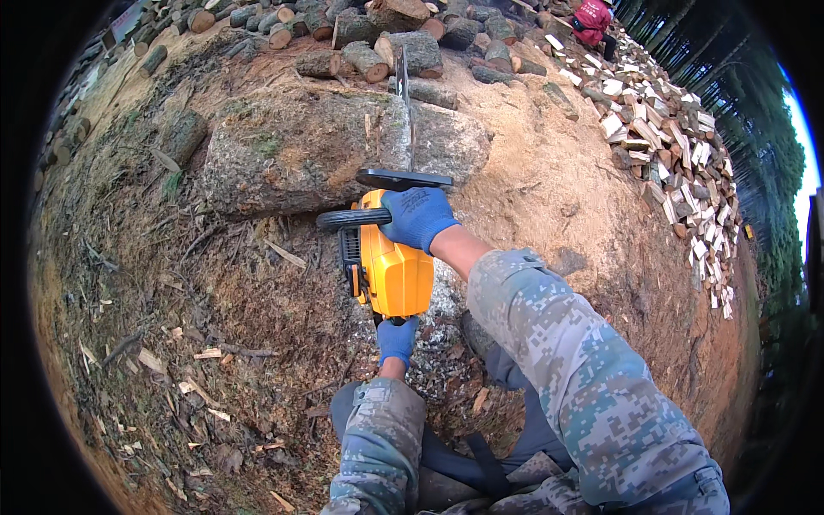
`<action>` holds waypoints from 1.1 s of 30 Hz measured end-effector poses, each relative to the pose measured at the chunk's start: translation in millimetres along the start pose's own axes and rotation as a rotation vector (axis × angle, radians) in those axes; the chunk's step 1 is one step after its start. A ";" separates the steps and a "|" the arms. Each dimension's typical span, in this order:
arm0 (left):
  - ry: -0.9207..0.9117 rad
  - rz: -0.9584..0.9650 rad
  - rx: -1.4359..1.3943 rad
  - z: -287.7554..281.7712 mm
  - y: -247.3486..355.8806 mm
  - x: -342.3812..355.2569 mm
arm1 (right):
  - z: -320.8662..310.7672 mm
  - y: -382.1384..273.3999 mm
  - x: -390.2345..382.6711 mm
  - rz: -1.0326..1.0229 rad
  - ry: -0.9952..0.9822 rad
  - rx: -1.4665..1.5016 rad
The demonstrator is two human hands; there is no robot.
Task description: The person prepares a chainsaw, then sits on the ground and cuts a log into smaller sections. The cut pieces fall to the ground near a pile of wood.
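I hold a yellow chainsaw (396,279) in front of me, its body low and its bar (405,112) pointing away. My right hand (418,216), in a blue glove, is closed round the black front handle (348,218), just behind the dark hand guard (403,178). Nearer to me, my gloved left hand (396,340) grips the rear handle, which is mostly hidden. A thick, rough-barked log (292,154) lies crosswise beyond the saw body. The bar crosses the log right of its middle; how deep it sits in the wood, I cannot tell.
Cut log rounds (365,60) are heaped along the far side. Split firewood (687,163) forms a long pile on the right. A person in a red top (592,19) is at the far right. Sawdust (541,163), bark and wood chips (206,395) cover the sloping ground.
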State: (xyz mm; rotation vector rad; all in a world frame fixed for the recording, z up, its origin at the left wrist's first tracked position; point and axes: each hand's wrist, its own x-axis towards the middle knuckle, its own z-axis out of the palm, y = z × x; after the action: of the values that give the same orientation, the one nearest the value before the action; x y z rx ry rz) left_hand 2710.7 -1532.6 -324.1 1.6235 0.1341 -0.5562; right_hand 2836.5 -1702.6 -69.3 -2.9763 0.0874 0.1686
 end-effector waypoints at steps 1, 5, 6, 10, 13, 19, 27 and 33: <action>0.004 0.001 -0.006 0.6 1.9 -1.4 | -0.1 -0.5 1.1 0.006 0.006 0.001; 0.015 -0.026 0.007 2.7 10.5 -6.8 | -0.2 -1.0 4.4 0.026 0.022 -0.007; 0.012 -0.031 0.013 3.4 12.2 -7.0 | -1.3 0.1 5.8 0.030 0.028 -0.015; 0.009 -0.050 0.069 2.1 13.8 -7.6 | -6.3 1.9 9.2 0.007 0.038 -0.017; 0.010 -0.069 0.079 2.8 16.1 -8.2 | -8.1 3.0 11.8 0.003 0.038 -0.012; -0.001 -0.092 0.054 5.6 23.7 -12.0 | -11.5 6.8 14.1 0.003 0.045 -0.026; 0.022 -0.052 0.073 1.4 36.6 -20.7 | -24.4 -1.6 18.0 0.009 0.041 -0.027; 0.016 -0.057 0.037 10.1 64.6 -38.8 | -23.3 11.8 22.5 0.008 0.126 -0.046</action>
State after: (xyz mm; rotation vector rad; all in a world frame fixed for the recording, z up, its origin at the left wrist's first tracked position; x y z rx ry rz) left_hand 2700.2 -1542.4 -249.5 1.6645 0.1834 -0.5921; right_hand 2860.6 -1719.2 -50.9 -3.0307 0.1125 -0.0160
